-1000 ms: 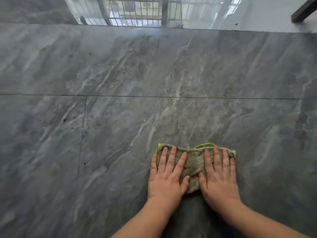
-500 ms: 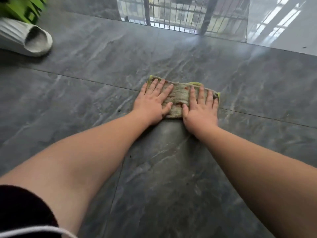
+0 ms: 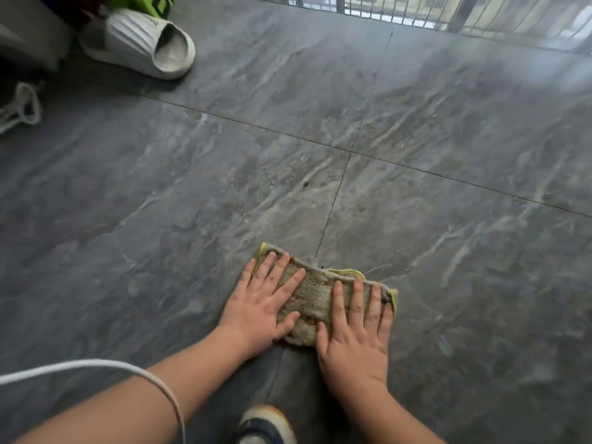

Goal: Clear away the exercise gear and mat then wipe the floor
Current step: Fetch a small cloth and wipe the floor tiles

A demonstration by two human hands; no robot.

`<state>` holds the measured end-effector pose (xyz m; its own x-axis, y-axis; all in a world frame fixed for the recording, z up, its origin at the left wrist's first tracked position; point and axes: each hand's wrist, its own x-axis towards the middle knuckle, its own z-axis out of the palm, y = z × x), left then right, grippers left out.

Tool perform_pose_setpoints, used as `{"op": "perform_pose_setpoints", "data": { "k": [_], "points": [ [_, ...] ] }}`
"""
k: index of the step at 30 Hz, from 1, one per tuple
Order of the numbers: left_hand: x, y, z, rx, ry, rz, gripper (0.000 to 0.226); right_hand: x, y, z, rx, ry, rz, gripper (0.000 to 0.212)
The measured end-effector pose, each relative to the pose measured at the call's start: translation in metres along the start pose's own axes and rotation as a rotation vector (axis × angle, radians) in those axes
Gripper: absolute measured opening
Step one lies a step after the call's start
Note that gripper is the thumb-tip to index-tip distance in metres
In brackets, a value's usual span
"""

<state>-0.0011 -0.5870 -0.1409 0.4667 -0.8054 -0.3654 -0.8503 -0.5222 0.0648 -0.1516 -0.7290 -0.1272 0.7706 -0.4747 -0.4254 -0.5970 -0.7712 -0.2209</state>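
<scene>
Floor wipe: both hands flat on cloth

Flooring of dark grey marbled tile (image 3: 416,123) fills the view, with grout lines crossing near the centre. A white ribbed foam slipper (image 3: 141,43) lies at upper left. The folded grey-green cleaning cloth with yellow edging (image 3: 315,299) rests on the floor at lower centre. The left hand (image 3: 259,307) and right hand (image 3: 355,331) press on it side by side, fingers straight and spread, gripping nothing. A thin white cord (image 3: 96,363) loops over the left forearm.
</scene>
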Motion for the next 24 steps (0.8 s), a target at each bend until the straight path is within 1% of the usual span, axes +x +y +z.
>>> {"op": "perform_pose_setpoints", "data": {
  "k": [3,6,9,12,14,19,24],
  "points": [
    [0.031,-0.017,-0.013,-0.046,0.026,-0.057,0.076,0.050,0.000,-0.022,-0.023,0.058,-0.060,0.073],
    [0.102,-0.059,-0.047,-0.047,0.080,-0.151,0.074,0.133,-0.015,-0.055,-0.052,0.131,-0.104,0.069],
    [0.180,-0.101,-0.087,-0.064,0.026,-0.261,0.070,0.222,-0.028,-0.094,-0.067,0.099,-0.124,0.068],
    [0.221,-0.115,-0.103,-0.105,-0.007,-0.351,0.068,0.279,-0.031,-0.123,-0.105,0.023,-0.163,0.068],
    [0.227,-0.115,-0.105,-0.124,-0.022,-0.375,0.068,0.288,-0.028,-0.128,-0.124,0.013,-0.180,0.069],
    [0.214,-0.096,-0.104,-0.138,-0.013,-0.368,0.067,0.258,-0.023,-0.115,-0.123,0.057,-0.177,0.071],
    [0.163,-0.037,-0.083,-0.128,-0.027,-0.310,0.070,0.191,0.016,-0.095,-0.089,0.089,-0.166,0.072]
  ]
}}
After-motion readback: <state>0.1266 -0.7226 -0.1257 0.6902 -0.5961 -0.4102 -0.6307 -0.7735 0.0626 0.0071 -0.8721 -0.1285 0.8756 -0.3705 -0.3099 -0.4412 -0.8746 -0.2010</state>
